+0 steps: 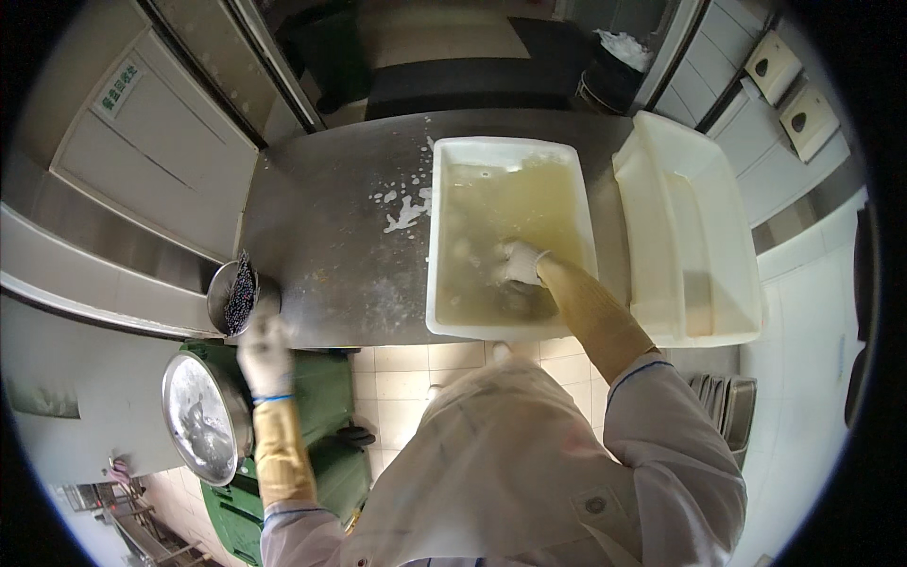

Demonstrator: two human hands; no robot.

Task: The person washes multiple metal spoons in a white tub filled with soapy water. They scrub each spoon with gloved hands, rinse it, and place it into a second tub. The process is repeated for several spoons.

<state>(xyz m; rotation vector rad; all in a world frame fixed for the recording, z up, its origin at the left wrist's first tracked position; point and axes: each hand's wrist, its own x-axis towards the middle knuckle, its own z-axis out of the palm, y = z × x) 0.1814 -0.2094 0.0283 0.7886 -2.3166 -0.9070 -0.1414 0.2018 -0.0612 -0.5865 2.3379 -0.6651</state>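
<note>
My left hand, in a white glove, is blurred at the table's left front edge. It is beside a small round metal bowl that holds a mass of dark beads or berries; whether it touches them I cannot tell. In the white plastic tub of cloudy yellowish water, my right hand wears a white knit glove and is partly under the surface. Its fingertips are hidden by the water, so any hold is unclear. Pale round shapes show dimly below the surface.
The tub stands on a steel table with white splashes. At its right is a pale plastic bin. Below the left edge are a large metal basin and green bins. Metal trays stand low at right, under wall dispensers.
</note>
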